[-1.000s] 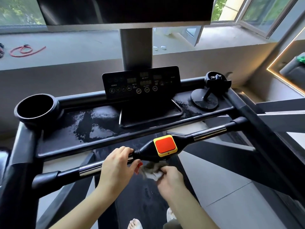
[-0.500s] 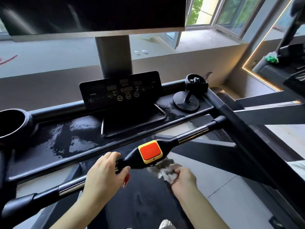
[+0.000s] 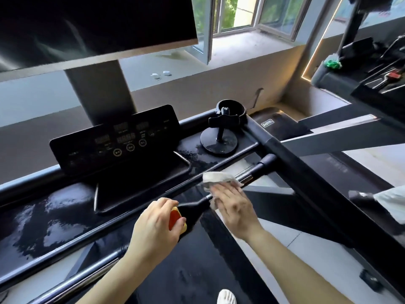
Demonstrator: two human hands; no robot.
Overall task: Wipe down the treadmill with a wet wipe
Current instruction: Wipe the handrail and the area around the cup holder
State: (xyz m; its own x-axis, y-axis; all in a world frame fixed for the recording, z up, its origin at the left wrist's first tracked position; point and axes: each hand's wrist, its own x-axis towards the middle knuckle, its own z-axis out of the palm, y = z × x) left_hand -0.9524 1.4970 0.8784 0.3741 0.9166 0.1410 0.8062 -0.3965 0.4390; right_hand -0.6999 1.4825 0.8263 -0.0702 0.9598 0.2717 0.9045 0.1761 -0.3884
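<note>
**Window-side gym corner: wipe is on the treadmill (image 3: pixel 291 163) crossbar**

Right hand (image 3: pixel 232 207) is laid flat, fingers straight and together. It's pressing the white wet wipe (image 3: pixel 219 178) down onto the chrome stretch of the crossbar (image 3: pixel 262 164), right of centre. The wipe is bunched up and pokes out past the fingertips toward the console.

Left hand (image 3: pixel 157 227) is curled over the fat black middle of that same bar. Its fingers wrap over the top and the thumb sits against the yellow-edged red button (image 3: pixel 174 217), half covering it. The 2 hands are near each other but not touching.

Just beyond the bar, the black console tray (image 3: pixel 54 216) has a patchy wet sheen, mostly on its left part. Sitting on it are the tilted control panel (image 3: pixel 114 141) in the middle and a round-based phone stand (image 3: pixel 219 139) at the right end. A cup holder (image 3: pixel 231 107) is just behind the stand.

Up top there's a big dark screen (image 3: pixel 87 25) on a grey post, with windows (image 3: pixel 236 14) behind. Down low you can see the black belt (image 3: pixel 186 270) and 1 white shoe (image 3: pixel 226 297).
</note>
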